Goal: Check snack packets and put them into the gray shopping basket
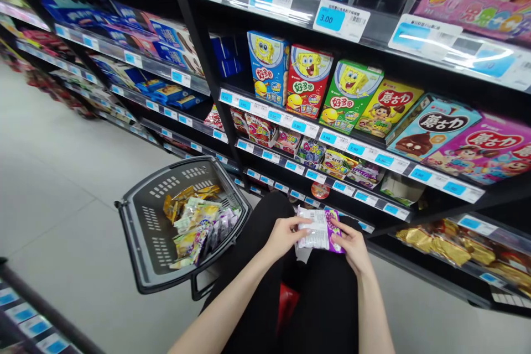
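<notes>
A small white and purple candy packet (317, 228) lies across my knees, held at both ends. My left hand (286, 235) pinches its white left side, thumb and fingers on the wrapper. On the purple right end, my right hand (350, 243) grips with thumb and fingertips. To my left stands a grey shopping basket (143, 227) on the floor. Inside it is a heap of snack packets (201, 221) in yellow, green and purple wrappers.
Shelves with price tags (341, 19) rise in front of me. Cartoon snack boxes (309, 80) line the middle shelf, with candy packets (311, 150) below. Gold-wrapped packets (452, 243) sit low at right. Grey floor (62, 193) stretches to the left. Another tagged shelf edge (37, 315) is at lower left.
</notes>
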The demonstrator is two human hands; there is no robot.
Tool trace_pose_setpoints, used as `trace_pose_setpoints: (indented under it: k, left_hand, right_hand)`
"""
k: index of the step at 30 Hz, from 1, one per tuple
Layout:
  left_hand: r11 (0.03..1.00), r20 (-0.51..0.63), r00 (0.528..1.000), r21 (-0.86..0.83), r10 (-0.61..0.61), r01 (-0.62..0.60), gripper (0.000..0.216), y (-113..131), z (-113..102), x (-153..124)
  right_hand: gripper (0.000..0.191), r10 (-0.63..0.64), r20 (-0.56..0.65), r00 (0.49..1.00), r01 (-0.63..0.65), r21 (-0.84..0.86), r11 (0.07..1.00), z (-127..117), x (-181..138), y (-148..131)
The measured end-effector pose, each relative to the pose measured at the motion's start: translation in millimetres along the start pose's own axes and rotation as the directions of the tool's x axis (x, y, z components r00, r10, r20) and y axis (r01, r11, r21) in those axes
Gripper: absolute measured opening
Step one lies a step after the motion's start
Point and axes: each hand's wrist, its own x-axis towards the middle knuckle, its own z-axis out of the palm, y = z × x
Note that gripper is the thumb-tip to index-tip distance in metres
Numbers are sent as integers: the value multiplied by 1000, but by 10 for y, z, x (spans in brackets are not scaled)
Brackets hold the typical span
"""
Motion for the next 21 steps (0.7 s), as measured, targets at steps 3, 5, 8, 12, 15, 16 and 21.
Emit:
trace_pose_setpoints:
  k: [3,5,8,12,15,16,21]
  left_hand:
    - [998,-8,1000,53,28,-27,30,-2,-4,-8]
    - [996,-9,999,78,45,-44,31,-1,1,-12]
    - [992,-14,998,112,68,-66,28,7,16,-16]
    - [985,-23,995,147,98,-94,23,45,40,-25]
    - [979,-18,991,160,132,-128,18,96,52,-33]
    - [977,-16,990,161,142,-138,18,113,55,-36]
    - [978,-17,989,149,149,-144,18,153,88,-44]
  right_hand:
    - [45,13,-33,999,-14,-12,1000,9,-11,15]
    - [41,-3,-68,998,1,-34,999,18,-30,26]
    - [28,-49,-122,991,39,-88,995,36,-56,37]
    - [18,-109,-154,982,84,-159,984,71,-60,11]
    - [19,-141,-137,981,114,-187,976,96,-53,-30]
    - [20,-147,-130,981,120,-191,974,100,-52,-40]
    - [28,-135,-106,985,116,-170,979,93,-65,-24]
